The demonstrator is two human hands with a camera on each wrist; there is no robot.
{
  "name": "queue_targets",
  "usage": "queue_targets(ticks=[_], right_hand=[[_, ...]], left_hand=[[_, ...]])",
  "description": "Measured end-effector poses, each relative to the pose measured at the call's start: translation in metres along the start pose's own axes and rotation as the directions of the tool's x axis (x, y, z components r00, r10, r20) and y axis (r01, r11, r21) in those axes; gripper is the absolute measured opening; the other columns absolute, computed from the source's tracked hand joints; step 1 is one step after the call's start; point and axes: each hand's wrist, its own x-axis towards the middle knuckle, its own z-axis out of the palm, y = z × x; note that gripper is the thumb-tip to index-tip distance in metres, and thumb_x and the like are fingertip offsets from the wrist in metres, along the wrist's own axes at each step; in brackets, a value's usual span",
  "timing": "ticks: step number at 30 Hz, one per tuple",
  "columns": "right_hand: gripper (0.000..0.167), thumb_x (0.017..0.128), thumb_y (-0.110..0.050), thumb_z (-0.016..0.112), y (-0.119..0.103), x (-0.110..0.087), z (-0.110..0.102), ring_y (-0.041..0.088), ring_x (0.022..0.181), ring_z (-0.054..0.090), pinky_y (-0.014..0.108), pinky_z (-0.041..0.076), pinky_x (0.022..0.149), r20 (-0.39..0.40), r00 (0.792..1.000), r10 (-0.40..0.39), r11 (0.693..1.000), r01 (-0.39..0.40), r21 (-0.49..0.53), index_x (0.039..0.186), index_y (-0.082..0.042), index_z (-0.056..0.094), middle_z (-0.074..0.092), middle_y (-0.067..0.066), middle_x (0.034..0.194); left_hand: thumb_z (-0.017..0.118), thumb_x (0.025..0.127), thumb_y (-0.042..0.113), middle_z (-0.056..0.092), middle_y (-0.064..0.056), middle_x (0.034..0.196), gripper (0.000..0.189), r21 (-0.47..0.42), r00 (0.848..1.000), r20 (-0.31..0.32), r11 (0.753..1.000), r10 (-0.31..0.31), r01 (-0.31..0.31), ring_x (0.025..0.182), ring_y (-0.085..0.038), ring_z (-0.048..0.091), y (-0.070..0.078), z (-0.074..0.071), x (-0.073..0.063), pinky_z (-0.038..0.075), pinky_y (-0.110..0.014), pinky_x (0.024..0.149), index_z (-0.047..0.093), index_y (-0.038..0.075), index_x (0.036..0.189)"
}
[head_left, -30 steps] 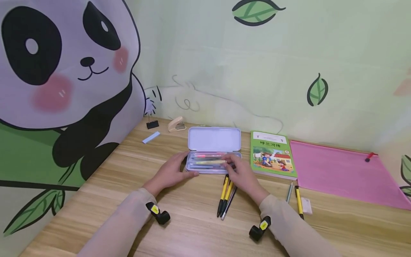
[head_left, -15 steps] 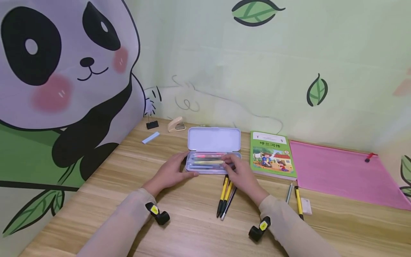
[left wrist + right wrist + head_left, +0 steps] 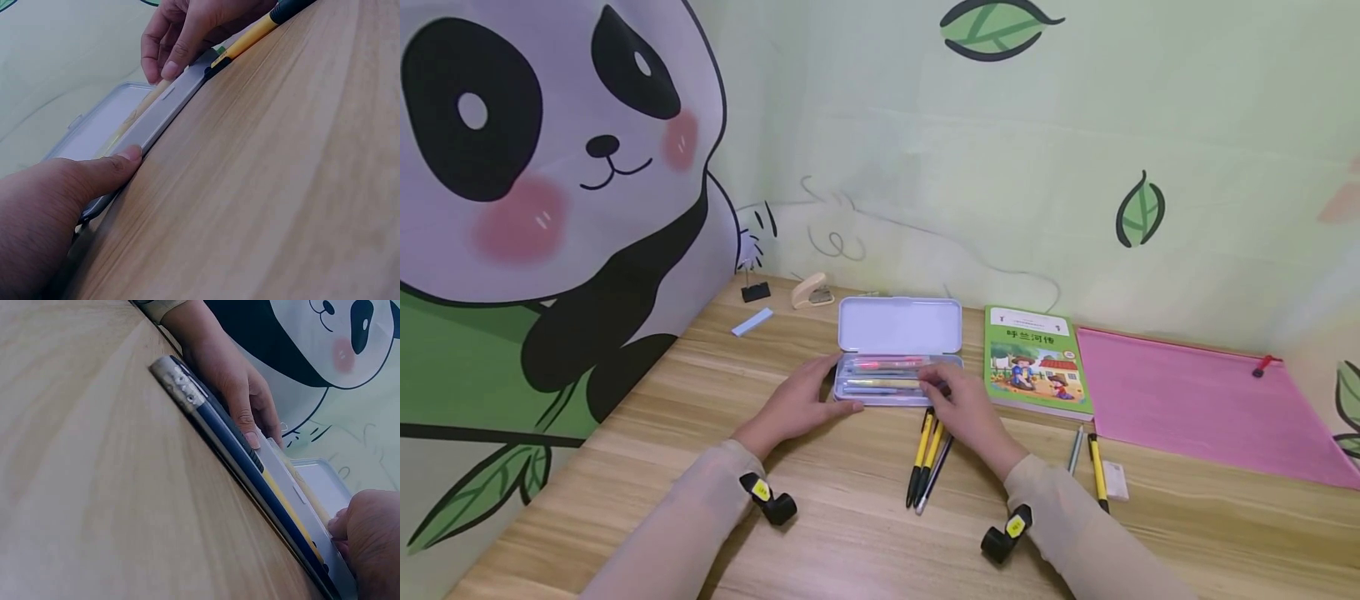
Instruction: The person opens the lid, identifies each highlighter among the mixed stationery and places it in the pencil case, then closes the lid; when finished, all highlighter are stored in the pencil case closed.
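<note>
A pale pencil case [image 3: 900,326] stands on the wooden table with its lid raised and several pens inside. My left hand [image 3: 795,402] grips its left end, the thumb along the front wall in the left wrist view. Over the right part of the case, my right hand [image 3: 961,404] pinches the end of a pale-yellow pen [image 3: 880,383] lying lengthwise at the opening. A pink pen [image 3: 887,364] lies behind it. Just in front of the case, below my right hand, lie two yellow-and-black pens [image 3: 921,458] and a dark pen with a silver end [image 3: 935,477].
A green book [image 3: 1037,360] lies right of the case, beside a pink zip pouch [image 3: 1210,404]. Nearer are a grey pencil [image 3: 1077,450], another yellow pen [image 3: 1099,473] and an eraser [image 3: 1116,482]. Back left are a binder clip [image 3: 756,291], a stapler [image 3: 812,291] and a blue strip [image 3: 752,322].
The pale-yellow pen has dropped slightly toward the front of the case, and my right fingers have shifted a little with it. My left hand stays on the case.
</note>
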Motion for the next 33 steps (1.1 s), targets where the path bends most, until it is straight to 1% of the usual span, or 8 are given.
queue_targets(ticks=[9,15,19,22,26,29,31,33], right_hand=[[0.016,0.094,-0.003,0.068,0.001,0.001,-0.001,0.020,0.091,0.065,0.033,0.058,0.080,-0.052,0.999,0.015,1.000,-0.015,-0.001,0.109,-0.005,0.069,0.067,0.007,0.102],[0.015,0.093,-0.003,0.069,0.002,0.001,-0.001,0.019,0.092,0.066,0.033,0.058,0.081,-0.048,0.999,0.000,1.000,0.001,0.010,0.108,-0.004,0.069,0.068,0.007,0.102],[0.015,0.096,-0.008,0.068,-0.003,0.002,-0.006,0.019,0.095,0.066,0.034,0.059,0.084,-0.024,1.000,0.017,0.998,-0.015,0.068,0.110,-0.004,0.068,0.069,0.006,0.102],[0.019,0.098,-0.013,0.066,-0.009,0.005,-0.018,0.020,0.097,0.066,0.037,0.058,0.085,-0.019,0.999,0.031,0.994,-0.029,0.106,0.113,-0.003,0.067,0.070,0.006,0.103],[0.031,0.100,-0.016,0.063,-0.012,0.012,-0.045,0.022,0.102,0.066,0.040,0.058,0.088,-0.009,1.000,0.024,0.996,-0.024,0.084,0.129,-0.004,0.065,0.071,0.007,0.110],[0.042,0.101,-0.019,0.061,-0.009,0.015,-0.067,0.025,0.109,0.065,0.042,0.057,0.091,0.014,0.999,0.035,0.998,-0.036,0.054,0.142,-0.007,0.057,0.069,0.009,0.119],[0.046,0.102,-0.020,0.060,-0.006,0.016,-0.079,0.027,0.113,0.063,0.044,0.056,0.093,0.023,0.998,0.056,0.998,-0.057,0.036,0.146,-0.008,0.053,0.068,0.011,0.124],[0.047,0.102,-0.021,0.061,0.001,0.017,-0.088,0.029,0.115,0.062,0.047,0.055,0.094,0.024,0.996,0.081,0.996,-0.082,0.045,0.146,-0.008,0.052,0.067,0.012,0.126]], left_hand=[[0.073,0.082,0.064,0.042,-0.012,0.156,0.099,-0.004,1.000,-0.004,1.000,-0.002,0.002,0.144,-0.033,0.036,0.001,-0.001,0.000,0.029,-0.053,0.118,0.034,0.013,0.158],[0.073,0.083,0.063,0.043,-0.011,0.155,0.098,-0.006,1.000,-0.006,1.000,0.002,-0.002,0.144,-0.032,0.037,0.002,-0.001,0.001,0.030,-0.053,0.117,0.034,0.013,0.157],[0.073,0.083,0.063,0.042,-0.010,0.156,0.097,-0.014,1.000,-0.003,1.000,-0.005,0.005,0.144,-0.032,0.037,0.000,0.000,0.000,0.030,-0.054,0.117,0.034,0.015,0.158],[0.072,0.083,0.064,0.041,-0.010,0.156,0.098,-0.014,1.000,0.001,1.000,-0.013,0.013,0.144,-0.032,0.036,-0.002,0.001,0.000,0.029,-0.053,0.118,0.033,0.016,0.158],[0.072,0.083,0.065,0.041,-0.009,0.157,0.098,-0.008,1.000,0.003,1.000,-0.019,0.019,0.145,-0.031,0.035,-0.003,0.002,0.001,0.029,-0.053,0.118,0.032,0.017,0.158],[0.072,0.083,0.063,0.041,-0.011,0.157,0.098,-0.009,1.000,-0.002,1.000,-0.011,0.011,0.144,-0.033,0.036,-0.001,0.002,0.000,0.029,-0.054,0.117,0.032,0.014,0.158],[0.072,0.083,0.063,0.041,-0.011,0.157,0.098,-0.010,1.000,-0.002,1.000,-0.012,0.012,0.144,-0.033,0.036,0.000,0.002,0.000,0.029,-0.054,0.118,0.032,0.014,0.158],[0.073,0.083,0.064,0.040,-0.013,0.157,0.100,-0.017,1.000,-0.002,1.000,-0.013,0.013,0.145,-0.034,0.035,0.000,0.002,0.000,0.029,-0.054,0.118,0.031,0.013,0.158]])
